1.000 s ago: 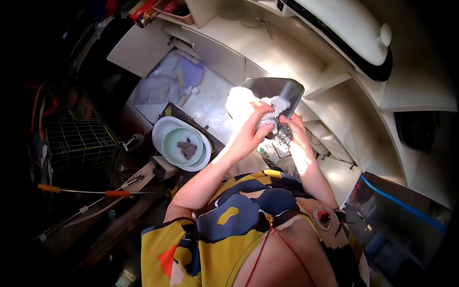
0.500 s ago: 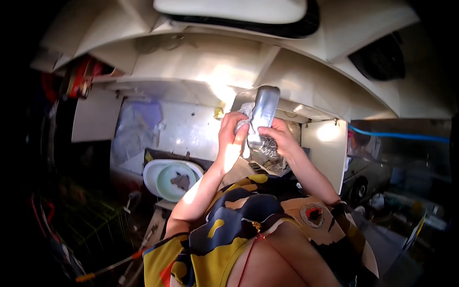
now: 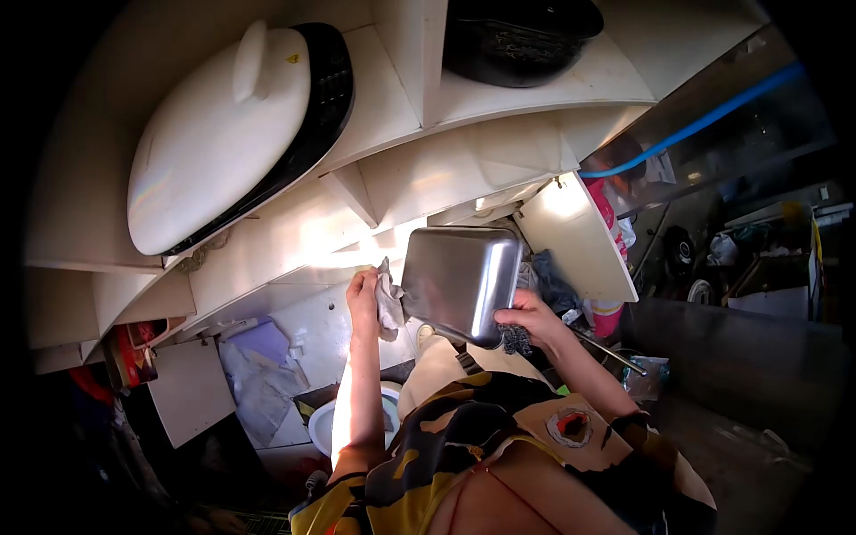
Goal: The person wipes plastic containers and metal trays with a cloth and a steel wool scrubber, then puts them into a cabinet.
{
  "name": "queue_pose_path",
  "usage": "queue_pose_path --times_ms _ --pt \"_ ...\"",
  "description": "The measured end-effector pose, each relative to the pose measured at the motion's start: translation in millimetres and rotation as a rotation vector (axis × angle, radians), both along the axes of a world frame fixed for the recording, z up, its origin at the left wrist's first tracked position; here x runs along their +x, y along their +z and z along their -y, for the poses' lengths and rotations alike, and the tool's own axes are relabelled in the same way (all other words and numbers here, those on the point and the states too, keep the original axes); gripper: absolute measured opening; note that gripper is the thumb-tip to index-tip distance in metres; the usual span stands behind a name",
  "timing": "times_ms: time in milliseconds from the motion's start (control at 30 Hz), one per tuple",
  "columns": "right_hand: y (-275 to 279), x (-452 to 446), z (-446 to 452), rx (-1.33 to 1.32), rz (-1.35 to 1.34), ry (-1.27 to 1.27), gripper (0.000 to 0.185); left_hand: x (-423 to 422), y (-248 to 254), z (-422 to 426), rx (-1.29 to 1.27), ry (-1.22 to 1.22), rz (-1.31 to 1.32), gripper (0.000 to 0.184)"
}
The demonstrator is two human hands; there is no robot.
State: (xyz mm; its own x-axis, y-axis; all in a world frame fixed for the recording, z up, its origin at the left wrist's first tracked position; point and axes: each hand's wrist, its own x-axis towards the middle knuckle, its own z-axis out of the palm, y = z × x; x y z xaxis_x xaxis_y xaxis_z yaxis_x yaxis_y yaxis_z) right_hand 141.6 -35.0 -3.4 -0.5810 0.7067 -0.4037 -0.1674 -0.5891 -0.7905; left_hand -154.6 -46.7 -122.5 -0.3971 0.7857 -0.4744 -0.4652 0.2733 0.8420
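A shiny rectangular metal tray [image 3: 456, 283] with rounded corners is held up in front of me, one broad face toward the camera. My right hand [image 3: 533, 319] grips its lower right side, thumb lying on the metal. Beneath those fingers shows a dark, mesh-like scouring pad [image 3: 514, 339], pressed near the tray's corner. My left hand [image 3: 361, 299] is closed on a crumpled grey cloth [image 3: 388, 301], which hangs beside the tray's left edge. Whether the cloth touches the metal I cannot tell.
Above, white shelves [image 3: 499, 169] hold a white-lidded appliance [image 3: 223, 143] and a black pot [image 3: 526, 40]. An open cabinet door [image 3: 580, 236] stands to the right. Below my left arm is a white basin [image 3: 323, 428]. A plastic bag [image 3: 254, 383] lies at lower left.
The tray has turned from narrow side to broad face. My left hand with the cloth has moved away leftward from it. The camera view has swung and tilted, showing more shelf.
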Motion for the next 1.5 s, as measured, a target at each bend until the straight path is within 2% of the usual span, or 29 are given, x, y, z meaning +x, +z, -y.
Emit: queue_pose_path --times_ms 100,133,167,233,300,333,367,433,467,567,633,667,700,733,767,833,900,967,1000,1033,1067,1100,1167,1300,1400,1467,1500 --pt "-24.0 18.0 -4.9 -0.006 -0.069 -0.164 0.028 13.8 -9.6 20.1 -0.099 -0.012 -0.033 0.011" --pt "-28.9 17.9 -10.1 -0.007 -0.112 -0.222 0.029 19.4 -14.9 25.9 -0.116 -0.129 -0.025 0.009" --pt "-32.2 16.5 -14.1 -0.013 -0.124 -0.226 0.029 25.1 -20.0 31.7 -0.135 -0.249 -0.016 0.014" --pt "-34.6 13.4 -24.4 -0.032 -0.160 -0.330 0.025 45.1 -2.7 33.5 0.125 -0.400 0.410 0.032" --pt "-51.2 12.4 -32.2 -0.124 -0.173 -0.338 0.018 68.5 28.3 23.2 -0.039 -0.458 0.482 0.047" --pt "-58.2 6.7 -37.5 -0.126 -0.197 -0.338 0.016 81.1 35.5 20.2 -0.002 -0.484 0.476 0.057" --pt "-67.9 2.0 -41.8 -0.127 -0.219 -0.338 0.015 87.8 41.0 13.7 -0.006 -0.465 0.514 0.054" --pt "-79.5 -4.5 -49.4 -0.118 -0.216 -0.316 0.016 98.1 32.6 1.3 0.100 -0.444 0.852 0.049" --pt "-84.9 -8.5 -50.9 -0.151 -0.278 -0.314 0.018 103.0 29.5 -2.9 0.099 -0.449 0.847 0.049" --pt "-110.0 -11.6 -58.0 -0.251 -0.376 -0.342 0.017 114.0 40.7 -22.8 0.034 -0.138 0.929 0.031" --pt "-128.3 -12.2 -60.7 -0.328 -0.408 -0.369 0.016 104.4 16.8 -34.1 0.219 -0.191 0.625 0.022" --pt "-137.6 -15.1 -60.2 -0.391 -0.512 -0.330 0.017 95.0 11.8 -37.4 0.151 -0.191 0.488 0.014" --pt "-144.5 -18.9 -60.9 -0.452 -0.618 -0.289 0.019 110.3 61.2 -54.2 0.146 -0.126 0.445 0.013" --pt "-148.5 -22.3 -62.2 -0.548 -0.546 -0.232 0.023 101.8 54.2 -64.4 0.162 -0.188 0.331 0.013" --pt "-149.9 -28.4 -58.9 -0.581 -0.513 -0.279 0.022 90.6 47.9 -74.6 0.179 -0.251 0.217 0.013" --pt "-147.8 -29.1 -58.0 -0.397 -0.359 -0.163 0.026 91.9 65.0 -100.5 0.141 -0.303 0.059 0.013" --pt "-151.4 -19.5 -61.4 -0.437 -0.295 -0.130 0.029 92.1 71.4 -126.6 0.040 -0.346 -0.072 0.012" --pt "-168.8 -11.9 -64.1 -0.178 0.130 -0.238 0.021 98.0 78.1 -153.1 -0.010 -0.436 -0.346 0.016" --pt "-170.9 -3.5 -70.8 -0.138 0.191 -0.312 0.014 99.1 71.6 -167.4 -0.011 -0.436 -0.347 0.016" --pt "-186.4 6.4 -78.9 -0.020 0.237 -0.370 0.014 100.3 63.0 -183.3 -0.091 -0.518 -0.593 0.021" --pt "-203.1 14.6 -89.4 0.178 0.433 -0.491 0.019 102.4 54.0 -198.7 -0.171 -0.597 -0.840 0.026" --pt "-211.4 26.2 -103.5 0.548 0.633 -0.547 0.023 108.9 51.9 -211.0 -0.171 -0.596 -0.838 0.026" --pt "-169.6 40.9 -132.8 0.499 0.896 -0.456 0.034 127.6 48.1 -231.3 -0.263 -0.690 -1.085 0.033" --pt "-151.1 56.2 -188.6 1.010 1.205 -0.411 0.038 158.5 36.1 -252.1 -0.377 -0.670 -1.112 0.034" --pt "-158.4 60.0 -218.1 1.127 1.325 -0.258 0.044 166.6 16.2 -254.8 -0.404 -0.566 -1.153 0.033" --pt "-163.0 61.3 -227.8 1.147 1.365 -0.177 0.043 163.0 -0.6 -251.3 -0.264 -0.590 -1.064 0.030" --pt "-163.1 61.4 -231.5 1.139 1.379 -0.140 0.043 159.7 3.7 -245.3 -0.275 -0.577 -1.065 0.030"
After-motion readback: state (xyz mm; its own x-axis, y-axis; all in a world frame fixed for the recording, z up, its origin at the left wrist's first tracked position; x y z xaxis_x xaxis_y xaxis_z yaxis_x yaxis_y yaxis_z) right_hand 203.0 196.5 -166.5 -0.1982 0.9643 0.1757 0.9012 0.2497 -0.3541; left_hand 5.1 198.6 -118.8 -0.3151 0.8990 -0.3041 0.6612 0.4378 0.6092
